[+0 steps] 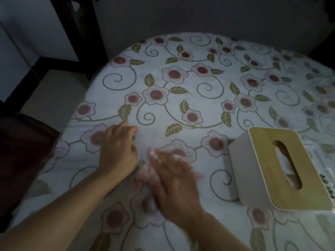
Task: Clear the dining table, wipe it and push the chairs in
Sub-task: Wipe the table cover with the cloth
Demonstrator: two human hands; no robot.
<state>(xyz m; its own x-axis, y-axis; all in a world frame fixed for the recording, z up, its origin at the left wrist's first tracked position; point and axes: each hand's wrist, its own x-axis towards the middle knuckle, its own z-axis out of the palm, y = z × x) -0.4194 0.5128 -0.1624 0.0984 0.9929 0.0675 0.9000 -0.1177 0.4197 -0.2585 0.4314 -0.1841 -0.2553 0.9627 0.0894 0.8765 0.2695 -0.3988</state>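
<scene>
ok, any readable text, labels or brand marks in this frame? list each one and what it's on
None can be read.
Tissue box: no lettering visible on its lid or sides.
Clear packet at the right edge, behind the box: dark marks, perhaps print, too blurred and cut off to read.
Tablecloth: flower pattern only, no words.

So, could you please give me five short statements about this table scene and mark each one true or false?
1. The tissue box stands on the person's right side of the table. True.
2. The tissue box lid is wood-coloured with an oval slot. True.
3. The tablecloth is plain white. False: it has a pattern of flowers, leaves and curling vines.
4. The left hand is lifted high above the table. False: it rests on the tablecloth.
5. The right hand lies flat on something pale and crumpled, though motion blur hides what it is. True.
</scene>
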